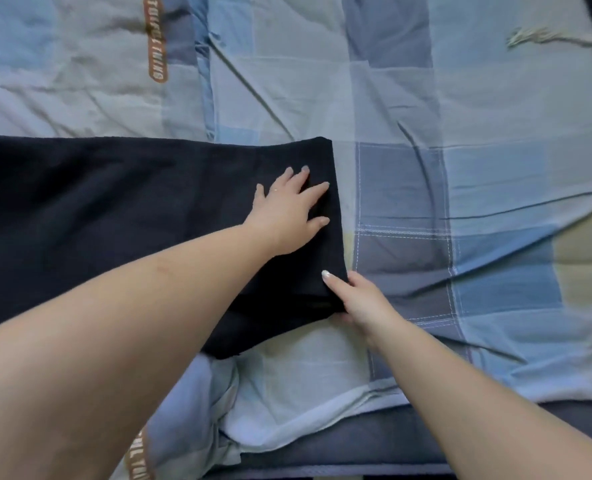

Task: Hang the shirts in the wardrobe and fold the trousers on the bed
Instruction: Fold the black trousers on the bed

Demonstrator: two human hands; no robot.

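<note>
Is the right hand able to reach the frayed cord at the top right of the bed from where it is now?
Probably not without leaning forward. The right hand pinches the near corner of the dark trousers, and the cord lies far across the checked bedspread. Nothing blocks the way.

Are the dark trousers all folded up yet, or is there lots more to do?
Not yet. The dark trousers lie flat on the checked bedcover, seemingly doubled lengthwise. Right now the left hand presses flat near their end while the right hand pinches the near corner. The long part stretching left still needs folding over. No shirts or wardrobe are in view.
</note>
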